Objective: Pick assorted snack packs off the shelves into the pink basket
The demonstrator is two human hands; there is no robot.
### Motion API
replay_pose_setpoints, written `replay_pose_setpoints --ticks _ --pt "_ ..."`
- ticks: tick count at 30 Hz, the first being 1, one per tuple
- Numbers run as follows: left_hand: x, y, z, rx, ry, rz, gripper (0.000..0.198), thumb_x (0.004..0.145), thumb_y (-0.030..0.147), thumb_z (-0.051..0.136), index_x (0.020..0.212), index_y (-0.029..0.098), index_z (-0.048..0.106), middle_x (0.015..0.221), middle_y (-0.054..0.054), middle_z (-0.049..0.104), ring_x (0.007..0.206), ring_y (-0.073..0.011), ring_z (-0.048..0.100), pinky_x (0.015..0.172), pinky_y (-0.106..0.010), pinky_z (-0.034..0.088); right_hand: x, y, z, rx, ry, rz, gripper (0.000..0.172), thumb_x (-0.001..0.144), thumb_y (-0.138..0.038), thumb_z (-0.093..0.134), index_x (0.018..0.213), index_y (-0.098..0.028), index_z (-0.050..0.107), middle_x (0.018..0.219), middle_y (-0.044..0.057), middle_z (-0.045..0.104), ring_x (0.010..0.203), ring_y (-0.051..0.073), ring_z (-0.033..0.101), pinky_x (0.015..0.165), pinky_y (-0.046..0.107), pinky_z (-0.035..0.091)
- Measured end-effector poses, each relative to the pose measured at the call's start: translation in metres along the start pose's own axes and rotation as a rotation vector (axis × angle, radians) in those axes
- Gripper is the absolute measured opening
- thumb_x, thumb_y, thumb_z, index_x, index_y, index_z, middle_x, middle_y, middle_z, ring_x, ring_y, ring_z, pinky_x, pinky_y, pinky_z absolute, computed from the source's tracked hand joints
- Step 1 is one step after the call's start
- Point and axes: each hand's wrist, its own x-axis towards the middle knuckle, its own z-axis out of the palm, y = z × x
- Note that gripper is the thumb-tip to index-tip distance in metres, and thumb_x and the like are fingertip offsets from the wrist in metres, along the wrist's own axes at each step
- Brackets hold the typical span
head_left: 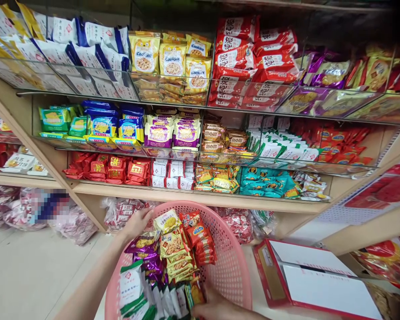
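Shop shelves [200, 195] fill the background, tier on tier of snack packets behind clear dividers, with bagged sweets piled on the floor underneath. In front of them sits a pink basket [231, 266] of perforated plastic, loaded with small packets: green-and-white ones at the near side, purple and yellow ones in the middle, red ones [202, 242] toward the far side.

At the far rim of the basket, the left hand [138, 222] has its fingers curled over the edge, touching a purple packet [143, 242] just inside. Low at the near side, the right hand [213, 304] is closed around a yellow-orange packet [195, 293] that stands on edge among the others (its fingertips are hidden, so how tight the hold is cannot be told).

These packets look light, with slick, crinkly film and probably brittle biscuits inside, so a gentle pinch across the flat faces or at a sealed end should suit better than a squeeze.

To the right, a red-edged box [270, 275] lies open.
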Motion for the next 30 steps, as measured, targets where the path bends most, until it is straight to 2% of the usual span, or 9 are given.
replay_pose_setpoints --ticks 6,13,15,17,19,20,23,26,30 --pt "-0.001 0.003 -0.002 -0.017 -0.027 -0.007 0.059 0.079 0.058 0.033 0.105 0.013 0.062 0.104 -0.01 0.067 0.099 -0.0271 0.059 0.088 -0.034 0.04 -0.01 -0.017 -0.003 0.019 -0.142 -0.052 0.056 0.055 -0.018 0.062 0.11 -0.017 0.052 0.086 0.0 0.061 0.085 0.017 0.057 0.075 0.028 0.044" --pt "0.003 -0.003 0.0 0.013 -0.022 0.003 0.056 0.08 0.057 0.031 0.1 0.015 0.063 0.096 -0.01 0.068 0.096 -0.0274 0.06 0.086 -0.035 0.041 0.004 0.008 0.0 0.053 -0.163 -0.057 0.062 0.056 -0.018 0.065 0.117 -0.023 0.048 0.081 -0.003 0.059 0.072 0.014 0.055 0.069 0.026 0.043" --pt "0.003 -0.004 0.0 -0.003 -0.013 0.0 0.055 0.079 0.057 0.033 0.099 0.015 0.063 0.097 -0.01 0.068 0.096 -0.0276 0.06 0.086 -0.035 0.042 0.005 0.007 -0.002 0.018 -0.17 -0.108 0.059 0.057 -0.018 0.064 0.114 -0.023 0.051 0.081 -0.003 0.06 0.071 0.014 0.055 0.066 0.025 0.042" --pt "0.003 -0.004 0.0 -0.022 -0.005 -0.001 0.055 0.079 0.058 0.035 0.1 0.015 0.063 0.099 -0.01 0.068 0.095 -0.0272 0.06 0.086 -0.035 0.042 0.004 -0.004 -0.013 -0.133 -0.089 -0.182 0.04 0.057 -0.016 0.061 0.097 -0.019 0.06 0.076 -0.002 0.061 0.067 0.014 0.054 0.061 0.025 0.041" --pt "0.002 -0.005 0.0 -0.027 -0.007 0.006 0.055 0.079 0.058 0.035 0.099 0.015 0.063 0.097 -0.009 0.069 0.092 -0.0267 0.061 0.085 -0.035 0.042 0.003 -0.026 -0.039 -0.356 0.107 -0.274 0.013 0.062 -0.015 0.056 0.073 -0.015 0.063 0.066 -0.001 0.06 0.061 0.014 0.053 0.057 0.025 0.039" --pt "0.002 -0.005 0.0 -0.025 -0.008 0.008 0.055 0.079 0.058 0.035 0.098 0.015 0.064 0.095 -0.009 0.069 0.091 -0.0267 0.062 0.085 -0.035 0.042 0.003 -0.04 -0.058 -0.456 0.237 -0.309 0.01 0.067 -0.016 0.052 0.066 -0.015 0.062 0.061 0.001 0.059 0.06 0.015 0.053 0.058 0.026 0.039" --pt "0.003 -0.006 0.001 -0.028 0.002 0.0 0.056 0.078 0.058 0.037 0.1 0.015 0.064 0.099 -0.01 0.068 0.094 -0.0273 0.061 0.086 -0.036 0.041 0.009 -0.086 -0.127 -0.606 0.559 -0.531 0.024 0.08 -0.02 0.04 0.093 -0.018 0.061 0.08 0.004 0.064 0.071 0.016 0.057 0.067 0.027 0.042" --pt "0.003 -0.006 0.001 -0.028 0.011 -0.013 0.056 0.078 0.057 0.038 0.103 0.015 0.063 0.103 -0.011 0.067 0.097 -0.0273 0.06 0.086 -0.035 0.042 0.024 -0.12 -0.192 -0.868 0.905 -0.661 0.035 0.082 -0.022 0.04 0.115 -0.015 0.051 0.11 0.012 0.056 0.103 0.024 0.048 0.085 0.034 0.038" --pt "0.004 -0.006 0.001 -0.017 0.002 0.014 0.053 0.079 0.055 0.037 0.101 0.015 0.064 0.097 -0.009 0.069 0.093 -0.0261 0.061 0.084 -0.034 0.043 0.052 -0.132 -0.237 -1.103 0.982 -0.656 0.047 0.081 -0.026 0.046 0.127 -0.018 0.039 0.122 0.012 0.048 0.106 0.027 0.043 0.083 0.038 0.037"
